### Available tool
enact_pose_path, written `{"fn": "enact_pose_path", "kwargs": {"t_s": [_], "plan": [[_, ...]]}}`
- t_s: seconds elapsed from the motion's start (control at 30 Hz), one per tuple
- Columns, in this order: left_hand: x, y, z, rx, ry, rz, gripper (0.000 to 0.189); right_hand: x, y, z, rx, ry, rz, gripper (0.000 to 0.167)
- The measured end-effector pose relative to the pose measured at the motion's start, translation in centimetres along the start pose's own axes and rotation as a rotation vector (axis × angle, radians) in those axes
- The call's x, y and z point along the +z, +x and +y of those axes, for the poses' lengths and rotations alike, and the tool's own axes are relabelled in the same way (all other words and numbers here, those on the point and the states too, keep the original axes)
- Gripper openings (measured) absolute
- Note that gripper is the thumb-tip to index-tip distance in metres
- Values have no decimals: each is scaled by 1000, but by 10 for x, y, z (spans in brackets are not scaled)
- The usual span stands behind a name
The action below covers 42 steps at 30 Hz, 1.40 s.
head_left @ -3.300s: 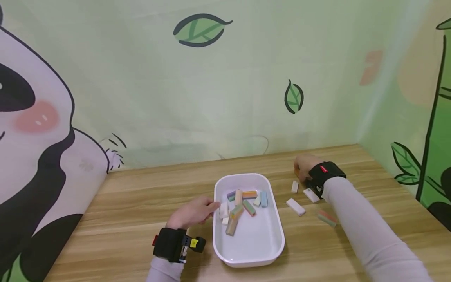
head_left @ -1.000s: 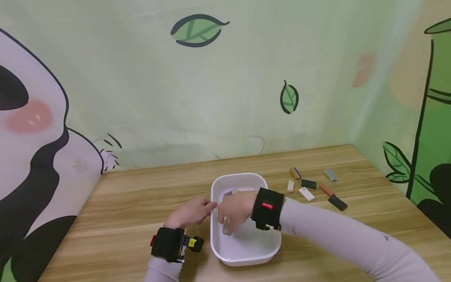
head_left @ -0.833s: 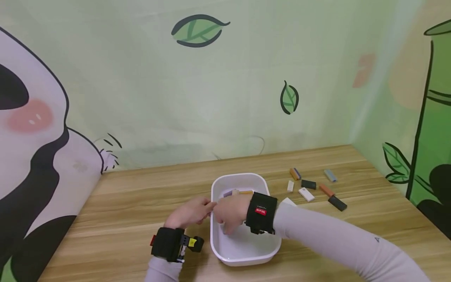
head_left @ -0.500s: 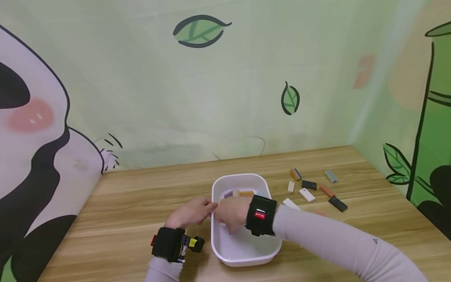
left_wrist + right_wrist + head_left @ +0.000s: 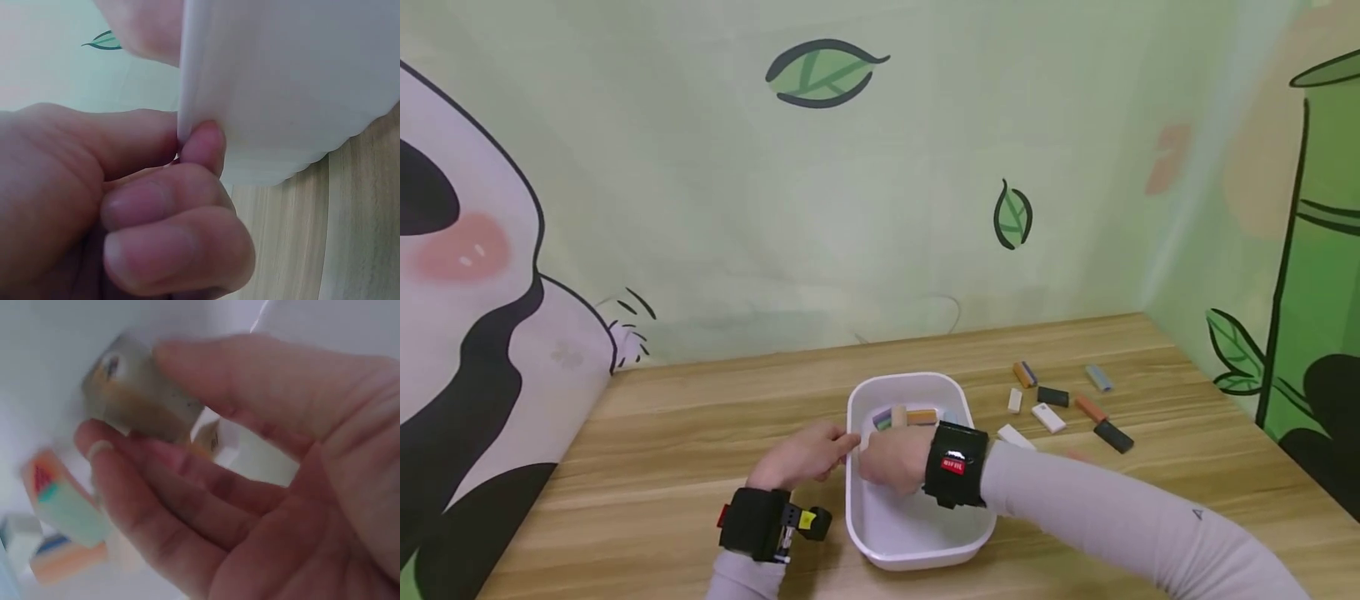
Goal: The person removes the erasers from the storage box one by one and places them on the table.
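Observation:
My left hand point(image 5: 801, 454) pinches the left rim of a white plastic tray point(image 5: 921, 556). In the left wrist view, thumb and forefinger close on that rim from both sides, with the other fingers curled beneath. Reaching into the tray, my right hand point(image 5: 897, 458) pinches a grey-brown eraser point(image 5: 144, 394) between thumb and fingertips, as the right wrist view shows, a little blurred. Around it in the tray lie more block erasers, among them an orange and mint one point(image 5: 65, 500) and a pale peach one point(image 5: 898, 416). The hand hides others in the head view.
To the tray's right, several loose erasers lie on the wooden table point(image 5: 700, 433): a black one point(image 5: 1113, 436), a white one point(image 5: 1048, 418), an orange-red one point(image 5: 1091, 407) and a light blue one point(image 5: 1098, 377). A printed cloth wall point(image 5: 880, 208) stands behind.
My right hand has gone from the erasers at the back right into the tray. Over the last second it has shifted only slightly there. My left hand has kept its hold on the rim.

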<state>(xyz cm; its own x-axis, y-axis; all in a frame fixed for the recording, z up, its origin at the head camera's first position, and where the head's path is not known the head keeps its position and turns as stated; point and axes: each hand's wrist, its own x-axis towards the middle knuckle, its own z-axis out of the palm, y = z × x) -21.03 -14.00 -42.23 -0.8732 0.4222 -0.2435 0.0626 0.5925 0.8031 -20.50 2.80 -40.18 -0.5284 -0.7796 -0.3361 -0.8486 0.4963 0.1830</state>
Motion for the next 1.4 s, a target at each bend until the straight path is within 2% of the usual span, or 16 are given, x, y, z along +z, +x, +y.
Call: {"fn": "enact_pose_path", "kwargs": {"t_s": [0.17, 0.27, 0.43, 0.57, 0.77, 0.9, 1.2, 1.4], "plan": [[0, -1, -1, -7, 6, 4, 32, 4, -2, -2, -15, 3, -1, 14], [-1, -1, 1, -5, 6, 3, 32, 3, -4, 0, 14, 89, -17, 12], [0, 0, 1, -5, -14, 7, 31, -7, -15, 10, 21, 181, -13, 19], [1, 0, 1, -16, -41, 1, 28, -19, -29, 24, 46, 249, 16, 21], [1, -2, 0, -28, -39, 1, 28, -26, -57, 60, 148, 314, 6, 20], [1, -2, 0, -29, -31, 7, 29, -11, -79, 91, 174, 338, 35, 17], [1, -1, 2, -56, -16, 24, 27, 45, -138, 145, 195, 404, 137, 26], [1, 0, 2, -62, -24, 27, 27, 78, -175, 177, 285, 458, 163, 20]]}}
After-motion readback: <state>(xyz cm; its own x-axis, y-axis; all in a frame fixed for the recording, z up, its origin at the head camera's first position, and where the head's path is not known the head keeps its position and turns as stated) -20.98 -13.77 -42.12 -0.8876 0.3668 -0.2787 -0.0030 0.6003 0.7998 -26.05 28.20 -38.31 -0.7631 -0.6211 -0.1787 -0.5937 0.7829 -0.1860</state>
